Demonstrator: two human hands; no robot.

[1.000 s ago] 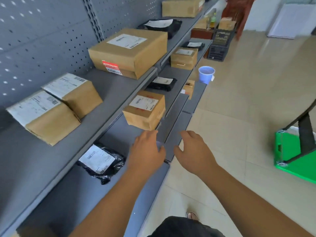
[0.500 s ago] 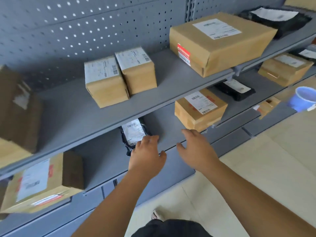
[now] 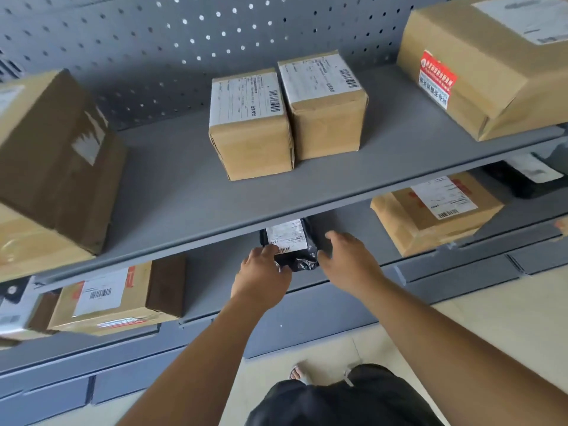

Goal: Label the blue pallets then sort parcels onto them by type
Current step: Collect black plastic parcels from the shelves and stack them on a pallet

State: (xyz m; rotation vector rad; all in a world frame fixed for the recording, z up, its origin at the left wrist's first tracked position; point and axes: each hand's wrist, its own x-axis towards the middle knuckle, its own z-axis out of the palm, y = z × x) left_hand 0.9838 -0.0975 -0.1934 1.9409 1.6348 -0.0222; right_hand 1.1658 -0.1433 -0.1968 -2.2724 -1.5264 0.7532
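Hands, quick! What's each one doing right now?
Left hand: fingers on the black bag; grip cannot be told.
Right hand: open, holding nothing, beside the bag.

A grey metal upper shelf is carrying two touching small brown cardboard boxes between a large tan carton and a dark brown carton. The grey lower shelf is bearing a black plastic mailer bag, a tan wrapped parcel and a flat labelled cardboard box.
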